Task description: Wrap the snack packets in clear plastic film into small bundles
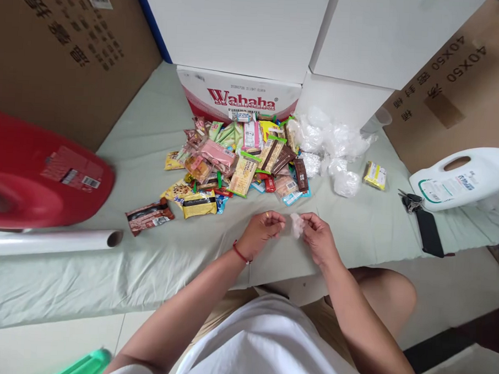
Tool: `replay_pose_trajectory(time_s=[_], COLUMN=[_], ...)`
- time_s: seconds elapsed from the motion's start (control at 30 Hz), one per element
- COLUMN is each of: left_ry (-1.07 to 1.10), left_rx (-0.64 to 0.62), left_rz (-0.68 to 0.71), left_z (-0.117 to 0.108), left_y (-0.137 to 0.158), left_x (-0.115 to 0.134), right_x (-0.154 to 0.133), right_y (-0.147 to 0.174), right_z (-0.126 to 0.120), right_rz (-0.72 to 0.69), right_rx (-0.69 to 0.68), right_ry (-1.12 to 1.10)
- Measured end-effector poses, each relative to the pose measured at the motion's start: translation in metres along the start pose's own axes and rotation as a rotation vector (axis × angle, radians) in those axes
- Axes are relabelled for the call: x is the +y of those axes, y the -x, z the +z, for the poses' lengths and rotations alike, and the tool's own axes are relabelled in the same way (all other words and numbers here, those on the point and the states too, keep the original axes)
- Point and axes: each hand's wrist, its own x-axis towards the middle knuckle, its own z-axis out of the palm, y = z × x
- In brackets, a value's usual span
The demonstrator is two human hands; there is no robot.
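Observation:
My right hand (319, 239) pinches a small, crumpled piece of clear plastic (296, 226) just above the front of the cloth. Close by on its left is my left hand (264, 232), fingers curled in and thumb against them. Whether anything thin is in that pinch cannot be made out. Behind both hands lies a heap of wrapped snacks, among them a cracker pack (244, 174), a yellow packet (199, 204) and a pink packet (218, 155). To the right of the heap sits a pile of crumpled clear plastic bags (338, 141).
A brown wrapped bar (150, 216) lies left, a yellow packet (374, 176) right. Around them stand a red jug (39, 172), a plastic roll (52, 243), a white bottle (460, 179), keys (412, 202), a black phone-like object (429, 232) and a Wahaha carton (241, 95).

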Motion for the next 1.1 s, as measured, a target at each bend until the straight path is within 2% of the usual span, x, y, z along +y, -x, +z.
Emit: replay_pose_trajectory(time_s=[0.07, 0.17, 0.23, 0.3, 0.37, 0.43, 0.5, 0.57, 0.63, 0.7, 0.8, 0.87, 1.0, 1.1], left_ry=[-0.083, -0.164, -0.192, -0.204, -0.210, -0.223, -0.203, -0.128, -0.037, 0.067, 0.140, 0.044, -0.101, -0.134], left_rx=[0.044, -0.039, -0.053, 0.024, 0.101, 0.109, 0.092, 0.074, 0.051, 0.023, -0.009, -0.022, -0.034, -0.046], left_rz=[0.081, 0.204, 0.250, 0.240, 0.184, 0.126, 0.099, 0.083, 0.074, 0.068, 0.102, 0.145, 0.129, 0.104], left_z=[-0.001, 0.006, 0.011, 0.011, 0.006, -0.002, -0.008, -0.012, -0.013, -0.014, -0.015, -0.016, -0.018, -0.018], left_y=[0.006, 0.013, 0.012, 0.006, -0.002, -0.009, -0.014, -0.017, -0.018, -0.018, -0.020, -0.021, -0.022, -0.019], left_x=[-0.001, 0.000, 0.000, -0.001, -0.002, -0.001, 0.000, 0.000, 0.001, 0.000, -0.001, -0.004, -0.007, -0.004], right_x=[0.002, 0.008, 0.011, 0.008, -0.002, -0.017, -0.030, -0.038, -0.039, -0.039, -0.041, -0.046, -0.060, -0.070], right_y=[-0.003, -0.002, 0.002, 0.004, -0.003, -0.020, -0.045, -0.073, -0.099, -0.121, -0.153, -0.178, -0.228, -0.248], right_z=[-0.001, 0.008, 0.014, 0.010, -0.009, -0.043, -0.084, -0.120, -0.143, -0.152, -0.140, -0.121, -0.080, -0.067], right_rz=[0.043, 0.053, 0.023, -0.047, -0.190, -0.371, -0.454, -0.361, -0.210, -0.120, -0.115, -0.142, -0.248, -0.298], right_rx=[0.045, 0.092, 0.026, -0.051, 0.031, 0.296, 0.555, 0.652, 0.602, 0.531, 0.519, 0.504, 0.349, 0.229], right_ry=[-0.043, -0.070, 0.006, 0.168, 0.390, 0.635, 0.887, 1.103, 1.256, 1.337, 1.364, 1.357, 1.340, 1.321])
